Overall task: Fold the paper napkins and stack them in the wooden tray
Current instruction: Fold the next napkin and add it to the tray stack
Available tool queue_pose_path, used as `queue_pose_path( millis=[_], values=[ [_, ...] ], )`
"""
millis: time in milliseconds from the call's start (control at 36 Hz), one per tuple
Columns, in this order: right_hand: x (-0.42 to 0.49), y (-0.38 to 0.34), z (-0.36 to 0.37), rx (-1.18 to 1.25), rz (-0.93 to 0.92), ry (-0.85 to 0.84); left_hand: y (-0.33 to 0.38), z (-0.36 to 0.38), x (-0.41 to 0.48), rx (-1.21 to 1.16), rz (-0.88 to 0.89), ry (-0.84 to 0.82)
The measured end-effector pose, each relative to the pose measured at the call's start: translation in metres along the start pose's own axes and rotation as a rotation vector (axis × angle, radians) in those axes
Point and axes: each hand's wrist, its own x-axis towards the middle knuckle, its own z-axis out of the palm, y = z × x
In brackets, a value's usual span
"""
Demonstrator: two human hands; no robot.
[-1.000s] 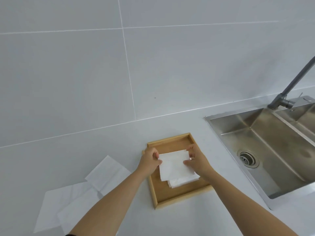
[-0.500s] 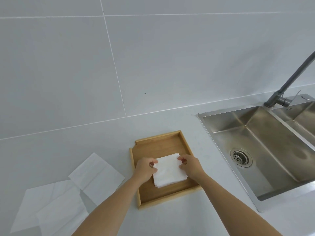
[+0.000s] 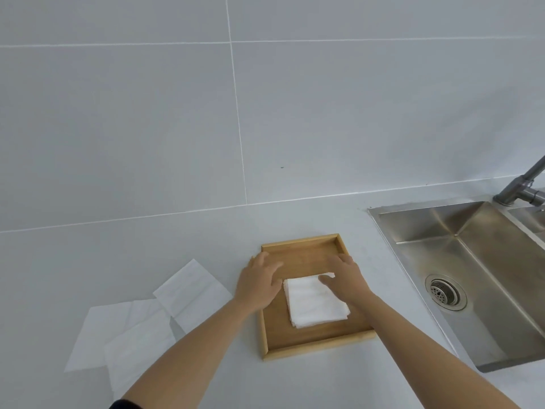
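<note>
Two bare forearms reach in from the lower edge, ending in the left hand [image 3: 259, 286] and right hand [image 3: 348, 280], both without rings, watch or gloves. A sliver of dark sleeve [image 3: 125, 404] shows at the left arm's bottom edge.

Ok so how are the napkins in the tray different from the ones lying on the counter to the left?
The napkins in the wooden tray are folded small; the counter napkins lie unfolded as large sheets. The folded napkins sit squared in one stack; the loose ones overlap at differing angles. The right hand overlaps the stack's far corner; neither hand is on the loose ones. Both sets are plain white paper.
</note>
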Motion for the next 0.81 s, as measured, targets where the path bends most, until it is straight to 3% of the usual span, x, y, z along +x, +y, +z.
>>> queue_pose_path(
  millis=[306,528,806],
  values=[
    [0.009,-0.097,0.027,-0.088,-0.208,-0.096,-0.088,-0.06,-0.028,0.148,-0.18,0.098],
    [0.023,-0.147,0.066,-0.195,-0.322,-0.243,-0.145,-0.072,-0.051,0.155,-0.404,0.031],
    [0.052,-0.178,0.108,-0.272,-0.397,-0.36,-0.177,-0.059,-0.045,0.146,-0.517,-0.06]
  ],
)
